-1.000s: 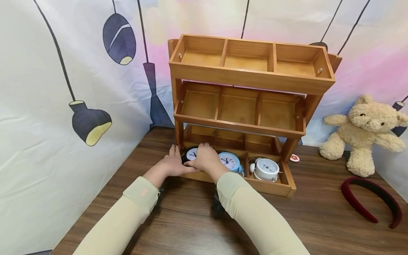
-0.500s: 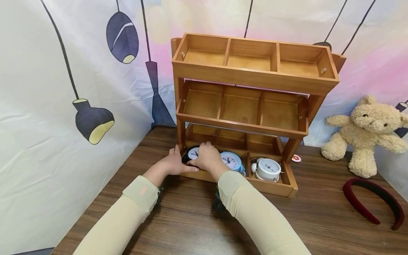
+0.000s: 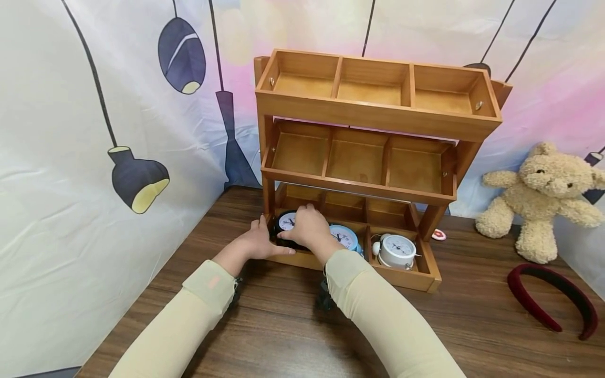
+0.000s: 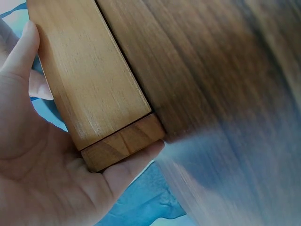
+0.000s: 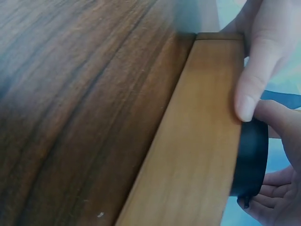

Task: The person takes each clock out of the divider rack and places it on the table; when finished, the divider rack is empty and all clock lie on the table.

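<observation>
My right hand grips a black alarm clock with a white face in the bottom-left compartment of a wooden rack. The right wrist view shows thumb and fingers on opposite sides of the clock's black casing, which sticks up past the front board. At the rack's lower left corner rests my left hand, its thumb along the front board and its straight fingers along the end, as the left wrist view also shows. A light blue alarm clock, partly hidden by my right hand, sits in the middle compartment.
A white alarm clock lies in the right compartment. To the right, a teddy bear sits against the printed backdrop, with a dark red headband before it. A small red and white item lies by the rack on the wooden table.
My right hand and the black clock have shifted slightly back and up in the compartment. My left hand keeps its place at the corner. The head view swung a little early on.
</observation>
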{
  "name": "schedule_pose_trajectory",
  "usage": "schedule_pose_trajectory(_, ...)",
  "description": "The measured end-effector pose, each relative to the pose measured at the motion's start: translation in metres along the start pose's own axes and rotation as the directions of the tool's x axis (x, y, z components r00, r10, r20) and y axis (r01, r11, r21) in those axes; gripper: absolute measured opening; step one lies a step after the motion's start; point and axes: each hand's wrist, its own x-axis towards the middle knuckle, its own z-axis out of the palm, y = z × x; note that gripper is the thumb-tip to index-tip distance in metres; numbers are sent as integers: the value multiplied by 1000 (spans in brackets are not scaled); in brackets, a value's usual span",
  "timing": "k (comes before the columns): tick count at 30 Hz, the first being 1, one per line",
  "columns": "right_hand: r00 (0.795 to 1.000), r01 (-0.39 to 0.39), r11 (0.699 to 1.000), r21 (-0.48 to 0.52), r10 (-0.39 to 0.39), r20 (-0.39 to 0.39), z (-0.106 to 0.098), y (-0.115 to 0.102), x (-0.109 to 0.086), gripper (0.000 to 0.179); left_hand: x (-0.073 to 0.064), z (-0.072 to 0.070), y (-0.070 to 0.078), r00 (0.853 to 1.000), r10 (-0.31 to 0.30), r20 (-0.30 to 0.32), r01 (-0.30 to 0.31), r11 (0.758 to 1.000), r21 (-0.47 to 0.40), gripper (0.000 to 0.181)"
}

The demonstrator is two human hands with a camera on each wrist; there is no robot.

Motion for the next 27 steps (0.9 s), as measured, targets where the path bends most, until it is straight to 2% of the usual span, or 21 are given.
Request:
schedule_pose_trajectory(8,999,-20,999,31,21,-32,-15,0,-1,94,1,0,0,1000,-6,2,6,1000,9,127)
schedule_pose_trajectory(16,997,-14,996,93,22,-79,-32,9,-12,93,4,2,-1,1000,-18,10,18,1000,16,130)
schedule_pose_trajectory(23,997,25,996,84,-19,-76,-46,17,-36,93,5,3,-2,1000,-3,-6,3,1000,1,129)
schedule_pose_trajectory(27,993,91,993,76,-85,-82,-51,17,-57,92,4,1,-4,999,27,-24,-27,999,-22,116)
